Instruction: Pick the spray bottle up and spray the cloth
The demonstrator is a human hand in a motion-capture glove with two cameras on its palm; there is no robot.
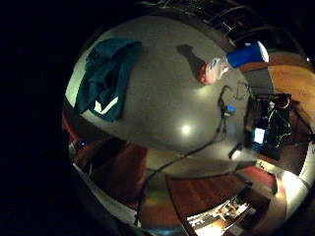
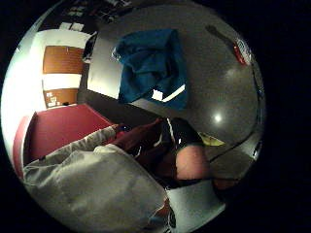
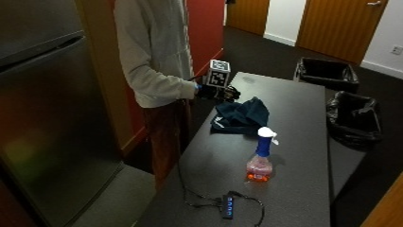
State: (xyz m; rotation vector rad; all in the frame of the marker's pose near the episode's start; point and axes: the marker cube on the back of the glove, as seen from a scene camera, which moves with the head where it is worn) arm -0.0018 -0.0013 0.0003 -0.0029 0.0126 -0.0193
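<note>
A dark grey table (image 3: 296,142) is seen from the outside view, long and narrow, with a person in a pale hooded top standing at its long edge on the refrigerator (image 3: 50,118) side. The gloved right hand (image 3: 217,93) is held above that edge, just beside the dark teal cloth (image 3: 242,116), touching neither it nor the bottle. Whether its fingers are spread or curled cannot be told (a marker cube hides most of them).

The crumpled cloth lies close to the same long edge. The spray bottle (image 3: 260,158) stands upright near the table's middle, well apart from the hand, pink liquid low in it and a blue-and-white trigger head on top. Bare tabletop surrounds the bottle.

Two black-lined bins (image 3: 353,116) stand beyond the opposite long edge.
</note>
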